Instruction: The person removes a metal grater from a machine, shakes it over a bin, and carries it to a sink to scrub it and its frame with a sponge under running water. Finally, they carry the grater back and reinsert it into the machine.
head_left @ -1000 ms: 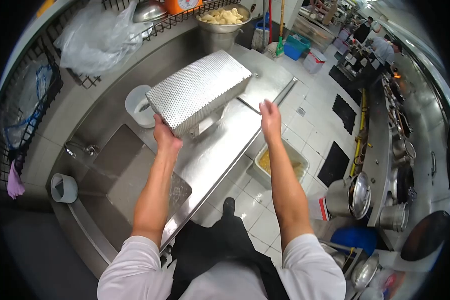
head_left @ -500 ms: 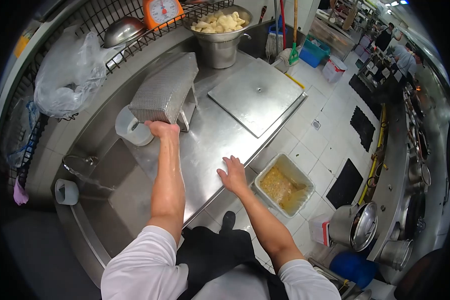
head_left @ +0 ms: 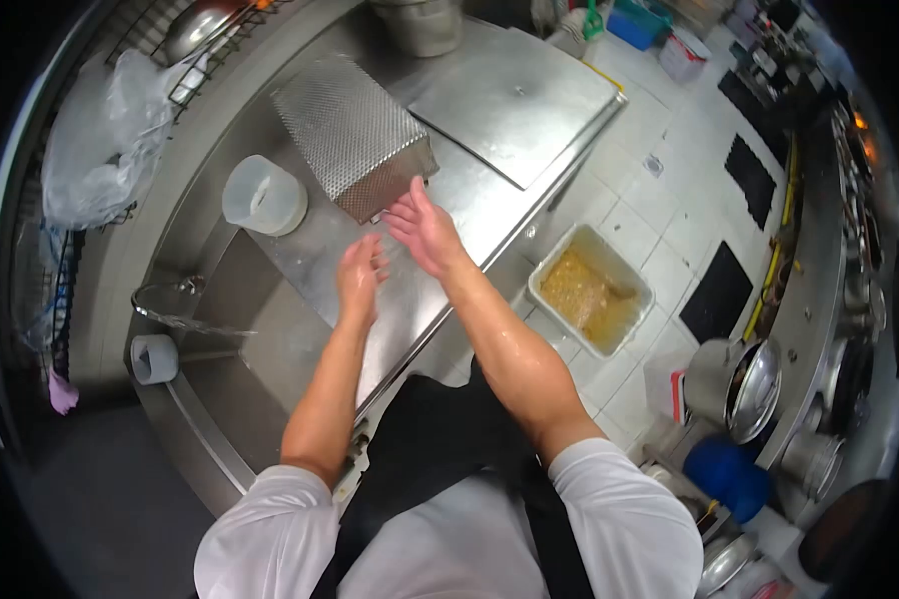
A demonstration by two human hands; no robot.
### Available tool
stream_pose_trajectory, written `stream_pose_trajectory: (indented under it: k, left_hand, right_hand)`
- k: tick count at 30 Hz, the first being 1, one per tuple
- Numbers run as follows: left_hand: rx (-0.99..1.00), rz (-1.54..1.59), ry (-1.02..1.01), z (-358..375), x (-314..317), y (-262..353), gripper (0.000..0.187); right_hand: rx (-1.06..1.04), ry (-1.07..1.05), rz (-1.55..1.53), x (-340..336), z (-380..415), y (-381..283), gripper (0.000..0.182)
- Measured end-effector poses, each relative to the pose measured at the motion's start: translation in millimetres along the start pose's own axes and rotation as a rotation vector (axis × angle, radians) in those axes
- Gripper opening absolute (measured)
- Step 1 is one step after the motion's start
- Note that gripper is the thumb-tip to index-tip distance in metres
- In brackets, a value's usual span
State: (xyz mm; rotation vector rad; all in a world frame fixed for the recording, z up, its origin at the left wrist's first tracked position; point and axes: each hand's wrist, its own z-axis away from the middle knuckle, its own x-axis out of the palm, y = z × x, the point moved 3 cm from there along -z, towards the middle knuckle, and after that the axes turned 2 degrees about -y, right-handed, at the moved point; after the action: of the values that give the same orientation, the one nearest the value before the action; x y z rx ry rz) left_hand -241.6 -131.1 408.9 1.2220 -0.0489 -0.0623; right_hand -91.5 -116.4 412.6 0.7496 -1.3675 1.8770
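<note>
Both hands have left their earlier positions: the left hand [head_left: 358, 280] has released the perforated metal box [head_left: 355, 135], and the right hand [head_left: 425, 230] has lifted off the counter edge. The two hands are now close together above the stainless steel counter [head_left: 449, 215]. Left hand: empty, fingers loosely spread, palm down. Right hand: empty, open, fingers extended toward the box, fingertips just beside its near corner; contact cannot be confirmed. The perforated box rests upside down on the counter, far of the hands. A translucent plastic jug [head_left: 263, 195] stands to its left, beside the sink [head_left: 240, 339]. A flat steel lid [head_left: 514, 100] lies to the right. On the floor sits a tub of yellow liquid [head_left: 591, 292].
</note>
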Motion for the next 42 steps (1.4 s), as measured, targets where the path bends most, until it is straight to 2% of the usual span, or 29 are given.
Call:
stream_pose_trajectory:
  k: [1,3,5,8,11,13,15,16,19,20,21,22,24,27,30,33,37,41,42]
  left_hand:
    - [0.020,-0.157,0.021,5,-15,2,0.041]
    - [0.162,-0.233,0.023,10,-52,7,0.028]
    - [0.299,-0.343,-0.008,30,-63,51,0.023]
    - [0.515,-0.374,-0.046,53,-71,129,0.020]
    - [0.776,-0.301,-0.138,85,-87,209,0.019]
    - [0.985,-0.239,-0.128,110,-102,262,0.020]
    - [1.224,-0.191,-0.313,126,-136,314,0.027]
    - [1.157,-0.148,-0.368,114,-170,341,0.031]
    - [1.120,-0.328,-0.253,96,-236,385,0.032]
    - [1.082,-0.434,-0.215,86,-252,389,0.032]
    - [1.043,-0.526,-0.196,75,-267,390,0.032]
    - [1.005,-0.611,-0.188,65,-278,387,0.032]
    - [0.929,-0.771,-0.191,46,-298,379,0.033]
    - [0.868,-0.901,-0.210,28,-319,363,0.033]
    - [0.839,-0.965,-0.237,13,-331,351,0.034]
    - [0.798,-1.025,-0.254,1,-338,335,0.034]
    - [0.748,-1.047,-0.286,-4,-338,313,0.035]
    - [0.698,-1.074,-0.300,7,-333,300,0.035]
    - [0.682,-1.078,-0.305,12,-330,294,0.036]
  right_hand:
    - [-0.002,0.010,-0.192,8,-4,5,0.086]
    - [-0.179,-0.037,-0.510,12,-20,9,0.084]
    - [-0.393,-0.137,-0.597,11,-39,7,0.077]
    - [-0.347,0.156,-0.571,33,-20,-16,0.078]
    - [-0.341,0.261,-0.519,12,-23,-10,0.076]
    - [-0.420,0.327,-0.429,5,2,-13,0.074]
    - [-0.389,0.327,-0.451,20,45,-26,0.071]
    - [-0.422,0.315,-0.440,16,56,-26,0.069]
    - [-0.531,0.382,-0.339,15,99,-31,0.065]
    - [-0.610,0.327,-0.315,17,116,-34,0.063]
    - [-0.681,0.274,-0.291,19,136,-35,0.061]
    - [-0.657,0.300,-0.293,27,165,-35,0.064]
    - [-0.687,0.271,-0.251,19,209,-35,0.058]
    - [-0.728,0.338,-0.239,18,282,-21,0.056]
    - [-0.830,0.550,-0.167,18,336,1,0.043]
    - [-0.855,0.659,-0.121,-11,383,32,0.045]
    - [-0.866,1.013,-0.046,-34,433,77,0.063]
    - [-0.758,1.062,-0.072,-93,464,123,0.070]
    - [-0.755,1.167,-0.048,-84,462,125,0.075]
